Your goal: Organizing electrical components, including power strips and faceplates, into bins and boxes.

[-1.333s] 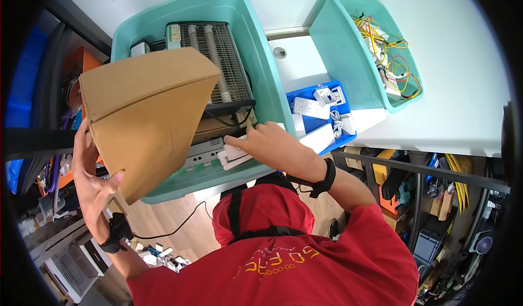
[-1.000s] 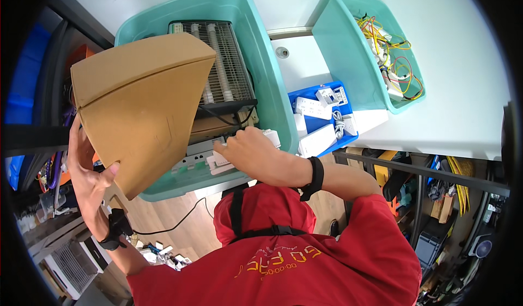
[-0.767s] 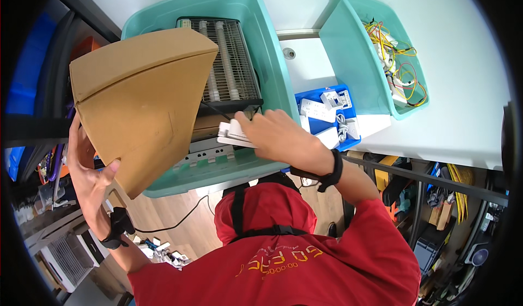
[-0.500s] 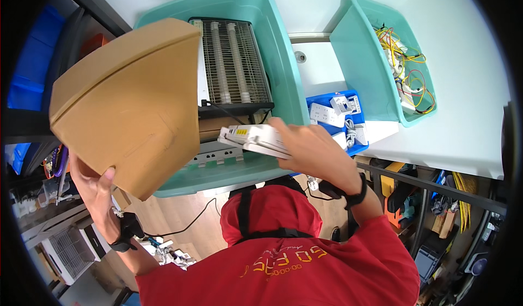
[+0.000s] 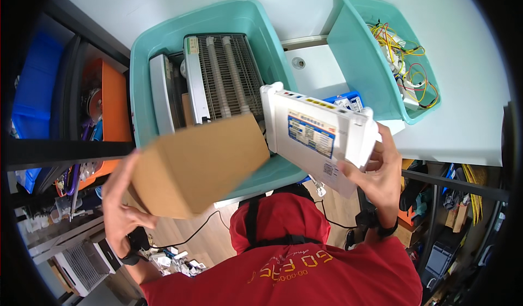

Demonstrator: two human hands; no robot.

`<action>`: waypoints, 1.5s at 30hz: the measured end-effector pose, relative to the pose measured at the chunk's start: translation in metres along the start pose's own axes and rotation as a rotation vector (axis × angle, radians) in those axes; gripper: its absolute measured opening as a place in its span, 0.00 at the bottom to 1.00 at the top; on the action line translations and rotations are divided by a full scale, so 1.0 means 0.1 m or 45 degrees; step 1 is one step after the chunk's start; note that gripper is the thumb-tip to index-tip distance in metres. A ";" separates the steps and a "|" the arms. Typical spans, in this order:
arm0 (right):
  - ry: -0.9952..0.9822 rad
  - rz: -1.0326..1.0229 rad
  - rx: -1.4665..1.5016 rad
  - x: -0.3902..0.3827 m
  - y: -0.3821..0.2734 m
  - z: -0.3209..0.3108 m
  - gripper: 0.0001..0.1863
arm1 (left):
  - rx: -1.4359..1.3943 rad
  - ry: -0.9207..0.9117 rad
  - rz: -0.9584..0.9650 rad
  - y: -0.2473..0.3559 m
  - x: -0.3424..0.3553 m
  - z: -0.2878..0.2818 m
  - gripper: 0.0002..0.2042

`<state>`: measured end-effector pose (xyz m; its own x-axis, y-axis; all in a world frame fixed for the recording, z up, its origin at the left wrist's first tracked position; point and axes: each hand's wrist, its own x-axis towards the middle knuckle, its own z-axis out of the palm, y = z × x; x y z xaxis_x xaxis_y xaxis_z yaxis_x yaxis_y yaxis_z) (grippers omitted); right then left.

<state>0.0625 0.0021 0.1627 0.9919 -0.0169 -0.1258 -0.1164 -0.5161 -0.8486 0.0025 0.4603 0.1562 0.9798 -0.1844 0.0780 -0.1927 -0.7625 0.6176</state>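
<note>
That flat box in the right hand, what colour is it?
White, with a blue and white label; the flat box shows best in the head view.

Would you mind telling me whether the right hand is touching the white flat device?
Touching. The head view shows the right hand gripping the white device at its lower right edge, fingers wrapped over the side.

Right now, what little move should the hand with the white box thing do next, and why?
Probably swing the white router left toward the cardboard box. The right hand holds the router lifted above the big teal bin, and the left hand holds the box tilted right beside it.
</note>
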 end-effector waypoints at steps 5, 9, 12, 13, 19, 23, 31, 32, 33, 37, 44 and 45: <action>0.229 -0.018 0.085 -0.10 -0.02 -0.12 0.43 | 0.067 -0.413 0.032 0.31 0.30 0.35 0.63; 0.237 -0.050 0.086 -0.12 0.01 -0.12 0.41 | 0.289 -0.565 0.013 0.36 0.45 0.52 0.61; 0.216 -0.023 0.172 -0.09 0.03 -0.01 0.41 | 0.321 -0.599 0.066 0.23 0.44 0.72 0.60; 0.197 -0.021 0.165 -0.09 0.05 -0.01 0.41 | 0.375 -0.625 0.092 0.26 0.45 0.81 0.59; 0.126 -0.043 0.163 -0.04 0.08 0.08 0.41 | 0.376 -0.675 0.076 -0.01 0.51 1.11 0.55; 0.025 -0.076 0.274 0.02 0.10 0.14 0.42 | 0.286 -0.540 0.086 -0.18 0.45 1.07 0.57; -0.168 -0.440 0.098 0.20 -0.18 0.18 0.45 | 0.091 -0.175 0.143 0.28 0.75 0.70 0.58; -0.189 -0.529 0.040 0.20 -0.25 0.19 0.45 | 0.093 -0.160 0.143 0.29 0.76 0.73 0.58; -0.250 -0.515 0.012 0.20 -0.39 0.18 0.44 | 0.109 -0.069 0.154 0.29 0.78 0.77 0.57; -0.218 -0.750 -0.114 0.22 -0.48 0.29 0.42 | 0.110 0.175 0.082 0.30 0.82 0.74 0.56; -0.203 -1.021 -0.385 0.06 -0.42 0.73 0.42 | 0.422 0.272 0.458 0.54 0.80 0.59 0.46; -0.207 -1.059 -0.396 0.05 -0.39 0.82 0.42 | 0.523 0.177 0.534 0.53 0.79 0.56 0.44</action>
<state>0.0680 0.0920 0.1534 0.7274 0.5743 0.3756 0.6778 -0.5160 -0.5238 0.0667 0.3706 0.1514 0.8082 -0.4597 0.3680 -0.5425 -0.8243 0.1617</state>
